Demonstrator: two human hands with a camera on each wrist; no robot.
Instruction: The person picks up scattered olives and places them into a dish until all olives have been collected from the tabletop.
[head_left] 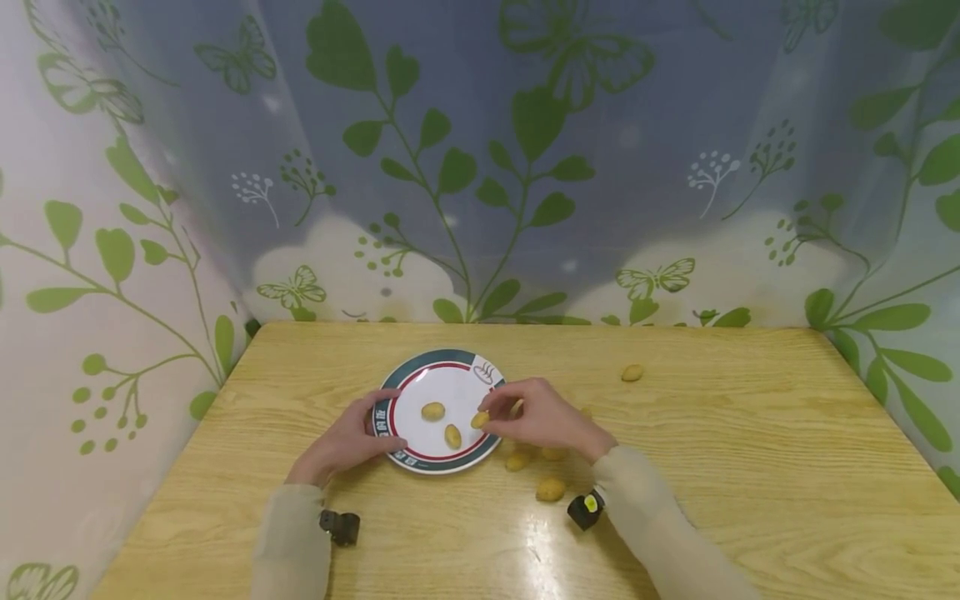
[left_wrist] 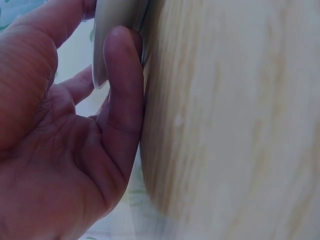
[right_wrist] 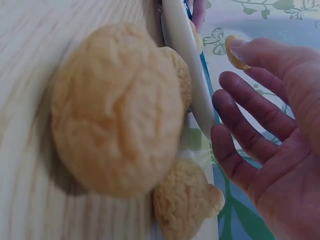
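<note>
A round white plate point(head_left: 438, 360) with a dark green rim and a red ring lies on the table. My left hand point(head_left: 347, 440) grips its left rim, and in the left wrist view some fingers reach beneath the plate edge point(left_wrist: 102, 55). Over the plate's right side, my right hand point(head_left: 546, 415) pinches a small yellow-brown potato point(head_left: 480, 420) between thumb and forefinger. The right wrist view shows this potato point(right_wrist: 233, 56) at the fingertips, the other fingers spread. Two similar potatoes, one farther back point(head_left: 432, 411) and one nearer point(head_left: 452, 436), lie on the plate.
Several loose potatoes lie right of the plate, partly under my right arm; the nearest potato point(head_left: 551, 489) looms large and wrinkled in the right wrist view. Another potato point(head_left: 632, 372) sits alone toward the back right. A patterned curtain point(head_left: 480, 167) hangs behind the wooden table point(head_left: 750, 467).
</note>
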